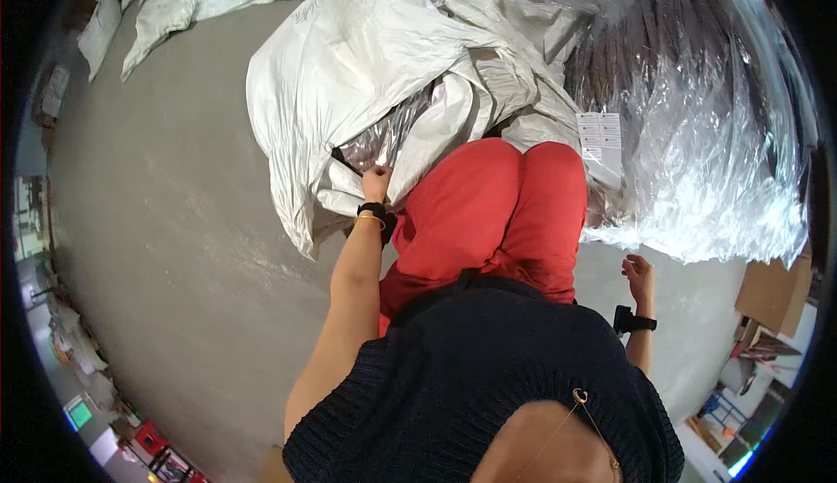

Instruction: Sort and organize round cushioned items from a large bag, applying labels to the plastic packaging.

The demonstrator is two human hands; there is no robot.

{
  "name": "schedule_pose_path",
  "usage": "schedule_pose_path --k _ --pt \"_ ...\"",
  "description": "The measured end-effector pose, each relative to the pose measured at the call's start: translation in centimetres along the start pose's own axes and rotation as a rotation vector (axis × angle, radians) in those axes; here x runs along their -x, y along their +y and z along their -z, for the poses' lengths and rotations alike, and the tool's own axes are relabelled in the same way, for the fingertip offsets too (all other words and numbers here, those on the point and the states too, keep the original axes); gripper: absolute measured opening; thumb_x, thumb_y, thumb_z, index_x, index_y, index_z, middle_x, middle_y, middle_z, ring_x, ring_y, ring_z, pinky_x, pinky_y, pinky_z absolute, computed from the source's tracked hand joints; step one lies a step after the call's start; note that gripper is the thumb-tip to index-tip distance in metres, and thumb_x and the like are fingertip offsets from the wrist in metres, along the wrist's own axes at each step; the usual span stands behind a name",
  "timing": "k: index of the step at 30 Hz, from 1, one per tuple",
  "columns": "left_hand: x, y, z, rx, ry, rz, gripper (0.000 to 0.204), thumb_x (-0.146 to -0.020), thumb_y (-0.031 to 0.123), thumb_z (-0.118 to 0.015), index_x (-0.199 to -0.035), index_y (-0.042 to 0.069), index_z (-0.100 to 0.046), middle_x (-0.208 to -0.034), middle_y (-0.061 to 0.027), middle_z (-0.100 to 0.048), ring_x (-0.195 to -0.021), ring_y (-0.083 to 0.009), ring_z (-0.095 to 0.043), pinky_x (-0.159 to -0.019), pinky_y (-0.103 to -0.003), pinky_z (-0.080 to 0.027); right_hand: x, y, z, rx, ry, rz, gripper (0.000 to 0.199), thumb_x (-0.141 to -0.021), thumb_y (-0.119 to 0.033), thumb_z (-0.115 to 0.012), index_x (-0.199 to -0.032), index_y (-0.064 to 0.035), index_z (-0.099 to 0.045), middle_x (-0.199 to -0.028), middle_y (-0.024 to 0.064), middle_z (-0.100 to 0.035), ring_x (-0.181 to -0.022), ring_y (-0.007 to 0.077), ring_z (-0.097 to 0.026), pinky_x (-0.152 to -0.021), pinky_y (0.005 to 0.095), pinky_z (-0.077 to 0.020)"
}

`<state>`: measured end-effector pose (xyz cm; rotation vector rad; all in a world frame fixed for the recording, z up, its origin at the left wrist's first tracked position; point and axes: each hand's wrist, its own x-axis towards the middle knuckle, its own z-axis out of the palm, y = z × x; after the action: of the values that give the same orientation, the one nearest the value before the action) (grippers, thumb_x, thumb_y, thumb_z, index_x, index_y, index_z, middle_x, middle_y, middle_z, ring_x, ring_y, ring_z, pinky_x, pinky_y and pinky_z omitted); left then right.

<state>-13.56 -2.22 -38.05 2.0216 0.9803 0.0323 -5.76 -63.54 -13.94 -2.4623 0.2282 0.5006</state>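
Fingers of left hand [376, 184] curled at clear film [390, 137] in white sack [349, 60], cannot tell if pinching; right hand [640, 277] over grey floor [192, 160], fingers loosely parted

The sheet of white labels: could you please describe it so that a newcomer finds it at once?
On the right, find the shiny plastic heap. At its left edge, beside the red trousers, is the sheet of white labels. Unlike its crumpled neighbours, it shows neat rectangles.

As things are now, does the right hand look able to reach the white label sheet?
Probably yes: the right hand looks empty, and the label sheet seems uncovered beside the right knee, with nothing visible blocking.
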Motion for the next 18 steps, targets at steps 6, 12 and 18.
schedule_pose_path --k 6,12,18 --pt "1.4 -9.8 2.9 0.54 0.377 0.336 0.021 -0.072 0.015 -0.058 -0.077 -0.005 -0.064 -0.07 -0.0207 -0.063 -0.061 -0.0227 -0.059 -0.059 -0.034 -0.045 -1.2 -3.8 -2.5 0.079 -0.137 0.05 0.03 -0.081 -0.021 -0.06 -0.1 0.0015 -0.059 -0.078 0.0092 -0.064 -0.067 0.0144 -0.061 -0.059 0.0253 -0.0447" --pt "0.8 -12.7 5.7 0.156 0.009 0.238 0.02 -0.076 0.014 -0.052 -0.093 0.004 -0.058 -0.086 -0.0085 -0.063 -0.081 -0.0226 -0.06 -0.072 -0.034 -0.047 -1.5 -4.0 -3.2 0.086 -0.171 0.037 0.03 -0.081 -0.022 -0.06 -0.1 0.0015 -0.059 -0.078 0.0099 -0.064 -0.068 0.0148 -0.062 -0.059 0.0261 -0.0454" --pt "-2.5 -7.9 1.9 0.281 -0.106 0.396 0.03 -0.078 0.015 -0.052 -0.103 -0.002 -0.052 -0.1 -0.0101 -0.06 -0.093 -0.0251 -0.057 -0.083 -0.034 -0.044 -0.4 -1.0 -2.1 0.11 -0.124 -0.028 0.03 -0.081 -0.021 -0.058 -0.1 0.002 -0.059 -0.077 0.0099 -0.064 -0.066 0.0158 -0.062 -0.059 0.0261 -0.0455"
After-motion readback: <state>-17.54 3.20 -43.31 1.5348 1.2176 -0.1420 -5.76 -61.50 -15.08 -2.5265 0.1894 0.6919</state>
